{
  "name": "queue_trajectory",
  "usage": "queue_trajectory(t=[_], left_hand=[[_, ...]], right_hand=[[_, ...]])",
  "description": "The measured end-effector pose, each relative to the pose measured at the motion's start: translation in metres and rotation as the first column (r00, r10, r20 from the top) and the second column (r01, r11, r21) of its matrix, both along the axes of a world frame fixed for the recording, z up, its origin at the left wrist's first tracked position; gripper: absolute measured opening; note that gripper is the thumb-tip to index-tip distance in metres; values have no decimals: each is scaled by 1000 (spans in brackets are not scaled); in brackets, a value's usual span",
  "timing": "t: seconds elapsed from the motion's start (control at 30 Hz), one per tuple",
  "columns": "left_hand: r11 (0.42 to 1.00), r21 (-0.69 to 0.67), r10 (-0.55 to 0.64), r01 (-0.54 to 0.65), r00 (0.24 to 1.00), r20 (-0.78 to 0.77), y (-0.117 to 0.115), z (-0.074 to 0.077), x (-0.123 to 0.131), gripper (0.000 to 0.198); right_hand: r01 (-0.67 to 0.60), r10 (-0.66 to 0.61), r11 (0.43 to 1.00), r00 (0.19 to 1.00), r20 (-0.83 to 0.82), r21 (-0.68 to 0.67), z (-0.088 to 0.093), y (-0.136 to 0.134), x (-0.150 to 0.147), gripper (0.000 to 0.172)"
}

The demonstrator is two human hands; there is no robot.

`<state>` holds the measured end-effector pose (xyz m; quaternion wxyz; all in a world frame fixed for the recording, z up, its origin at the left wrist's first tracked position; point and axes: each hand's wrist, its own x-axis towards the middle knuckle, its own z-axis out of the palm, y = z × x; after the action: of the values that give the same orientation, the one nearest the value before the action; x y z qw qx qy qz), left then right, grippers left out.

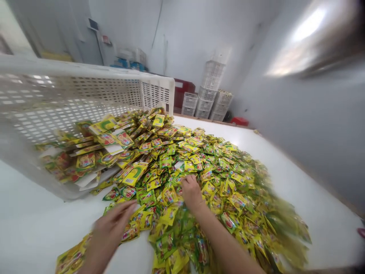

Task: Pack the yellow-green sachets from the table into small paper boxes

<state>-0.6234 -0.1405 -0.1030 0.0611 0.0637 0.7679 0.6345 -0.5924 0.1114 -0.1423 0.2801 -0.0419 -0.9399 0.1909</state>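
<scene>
A large heap of small yellow and green printed sachets [211, 186] spreads over the white table. My right hand [192, 192] is over the middle of it, fingers curled in a closed pinch; whatever they hold is hidden. To its left and nearer to me, my left hand [112, 226] is blurred, its fingers pressed together at the edge of the heap. A pale spot shows by its fingertips, too unclear to name. Flat yellow boxes [135, 173] with printed fronts lie among the sachets, several spilling from a tipped white plastic crate [158, 89] on the left.
The white table [285, 167] reaches to a grey wall on the right. Stacked white crates [207, 101] stand beyond its far edge, near a red object [240, 121]. More yellow packets [72, 258] lie under my left forearm.
</scene>
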Motion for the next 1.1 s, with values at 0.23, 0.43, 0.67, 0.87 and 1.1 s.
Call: queue_trajectory(t=[0.23,0.43,0.67,0.87,1.1], left_hand=[[924,-188,-363,334,920,-148,155,-2,-66,28],[927,-84,-369,365,929,-33,153,-6,-74,23],[938,255,-277,233,949,150,114,-1,-21,38],[879,461,-291,119,901,321,87,-5,2,33],[849,528,-352,15,760,546,164,4,-5,29]], right_hand=[[26,-37,988,997,-65,-152,-18,6,7,27],[76,-169,904,967,-189,-421,-4,-1,6,14],[19,-204,762,956,-212,-647,24,-37,14,7],[5,-44,611,999,-28,-791,28,-50,28,32],[4,-258,549,952,-165,-836,80,16,24,26]])
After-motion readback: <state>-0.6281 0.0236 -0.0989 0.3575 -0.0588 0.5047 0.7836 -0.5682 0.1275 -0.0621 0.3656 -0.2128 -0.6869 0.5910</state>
